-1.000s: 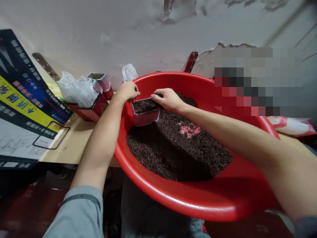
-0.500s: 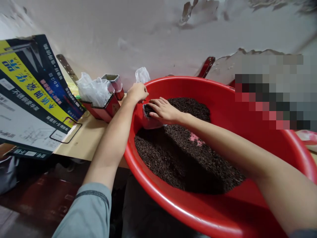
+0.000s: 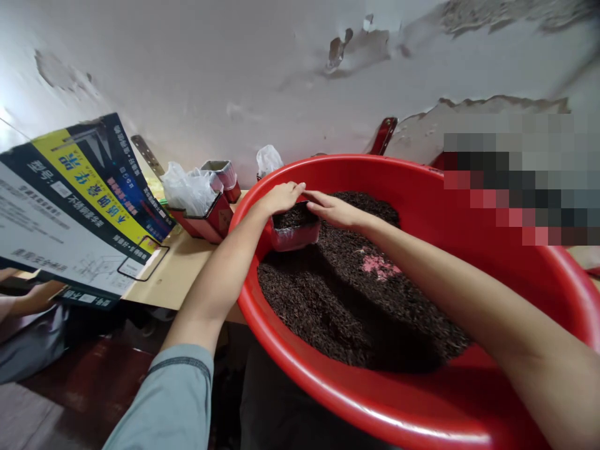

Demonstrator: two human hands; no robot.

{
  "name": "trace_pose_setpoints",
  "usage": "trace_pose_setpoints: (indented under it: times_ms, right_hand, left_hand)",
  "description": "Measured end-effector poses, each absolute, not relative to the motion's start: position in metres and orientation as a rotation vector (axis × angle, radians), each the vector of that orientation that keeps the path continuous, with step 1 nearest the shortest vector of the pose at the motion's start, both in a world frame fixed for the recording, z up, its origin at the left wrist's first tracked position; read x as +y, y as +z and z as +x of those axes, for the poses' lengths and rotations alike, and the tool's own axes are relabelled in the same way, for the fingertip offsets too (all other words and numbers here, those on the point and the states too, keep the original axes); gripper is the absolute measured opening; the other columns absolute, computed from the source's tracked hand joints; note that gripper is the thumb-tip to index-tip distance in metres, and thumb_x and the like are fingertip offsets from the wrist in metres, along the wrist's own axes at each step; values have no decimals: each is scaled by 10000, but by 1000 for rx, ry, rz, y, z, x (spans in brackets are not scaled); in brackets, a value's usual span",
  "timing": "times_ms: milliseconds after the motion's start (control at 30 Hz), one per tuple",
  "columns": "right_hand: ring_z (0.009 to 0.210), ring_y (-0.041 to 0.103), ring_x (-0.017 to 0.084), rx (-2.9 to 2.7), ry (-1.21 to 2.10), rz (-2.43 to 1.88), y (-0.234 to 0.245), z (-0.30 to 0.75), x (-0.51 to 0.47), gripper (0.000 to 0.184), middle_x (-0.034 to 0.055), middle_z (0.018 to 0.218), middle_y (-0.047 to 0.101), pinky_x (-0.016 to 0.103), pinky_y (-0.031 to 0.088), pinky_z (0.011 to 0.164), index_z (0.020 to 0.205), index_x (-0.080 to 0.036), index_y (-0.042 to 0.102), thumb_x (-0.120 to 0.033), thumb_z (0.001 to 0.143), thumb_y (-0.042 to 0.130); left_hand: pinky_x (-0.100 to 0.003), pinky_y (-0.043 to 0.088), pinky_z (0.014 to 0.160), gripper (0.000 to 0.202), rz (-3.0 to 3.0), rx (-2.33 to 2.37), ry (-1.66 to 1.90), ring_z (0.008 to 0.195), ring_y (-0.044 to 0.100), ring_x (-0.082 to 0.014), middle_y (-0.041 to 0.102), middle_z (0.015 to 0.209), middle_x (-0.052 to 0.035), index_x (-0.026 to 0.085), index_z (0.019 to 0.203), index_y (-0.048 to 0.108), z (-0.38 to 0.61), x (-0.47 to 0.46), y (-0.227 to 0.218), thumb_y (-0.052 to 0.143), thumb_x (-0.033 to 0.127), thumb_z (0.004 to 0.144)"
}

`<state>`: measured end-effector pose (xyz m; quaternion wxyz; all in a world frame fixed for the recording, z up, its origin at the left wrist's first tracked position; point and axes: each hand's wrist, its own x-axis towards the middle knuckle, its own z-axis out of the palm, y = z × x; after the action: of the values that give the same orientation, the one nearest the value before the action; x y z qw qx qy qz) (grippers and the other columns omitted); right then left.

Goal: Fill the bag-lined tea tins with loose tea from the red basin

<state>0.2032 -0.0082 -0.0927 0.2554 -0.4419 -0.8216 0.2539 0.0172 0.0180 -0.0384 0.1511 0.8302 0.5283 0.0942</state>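
1 small clear plastic rectangular tub [image 3: 296, 239], filled with dark dry leaf-like flakes [image 3: 291, 217], sits tilted just inside the far left rim of the big round red plastic basin [image 3: 304, 380], directly below both hands. The left hand [image 3: 280, 199] reaches over the tub's far left edge, fingers bent; whether they clamp that edge I cannot tell. The right hand [image 3: 338, 211] lies over the tub's right end, its fingers extended and loose, clamped on nothing visible, their tips close to the left hand's. Toward the far edge of the pale wooden bench [image 3: 173, 275], left of the basin, a red square box [image 3: 219, 219] holds a crumpled translucent plastic bag [image 3: 194, 190]; behind it stands 1 open red square canister [image 3: 230, 180]. More loose flakes and 1 pink crumbly patch [image 3: 380, 267] cover the basin's floor.
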Motion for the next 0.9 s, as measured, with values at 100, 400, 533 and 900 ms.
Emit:
trace_pose_setpoints:
  times_ms: [100, 400, 533, 900]
  right_hand:
    - [1453, 461, 205, -1898, 727, -1296, -95, 224, 6, 552, 112, 1565, 493, 429, 381, 1203, 1553, -194, 397, -314, 1015, 399]
    - [1070, 689, 237, -1564, 493, -1602, -86, 223, 12, 473, 141, 1139, 735, 371, 509, 1027, 1247, -113, 687, -80, 786, 592]
    - [968, 705, 196, -1602, 608, -1614, -80, 223, 6, 455, 94, 1032, 761, 297, 535, 925, 1122, -134, 743, -36, 683, 675]
    - [746, 674, 155, -1692, 1223, -1719, -107, 204, -9, 256, 47, 873, 705, 324, 585, 693, 991, -132, 687, -381, 970, 634]
  left_hand:
    - [-439, 336, 1186, 729, 2420, 1499, 204, 1445, 452, -306, 448, 1584, -197, 93, 1520, 453, 33, 8, -51, 182, 580, 1049]
    - [-565, 330, 1174, 843, 2585, 1572, -20, 1456, 420, -378, 398, 1612, -210, 101, 1610, 293, 52, -4, -72, 153, 671, 1006]
    - [-435, 363, 1174, 728, 2568, 1581, -18, 1457, 448, -311, 431, 1594, -201, 92, 1595, 321, 52, -1, -69, 147, 540, 1048]
    - [-493, 105, 1278, 731, 2531, 1585, -6, 1595, 93, -298, 133, 1713, -161, 69, 1628, 209, 50, -3, -71, 234, 486, 1027]
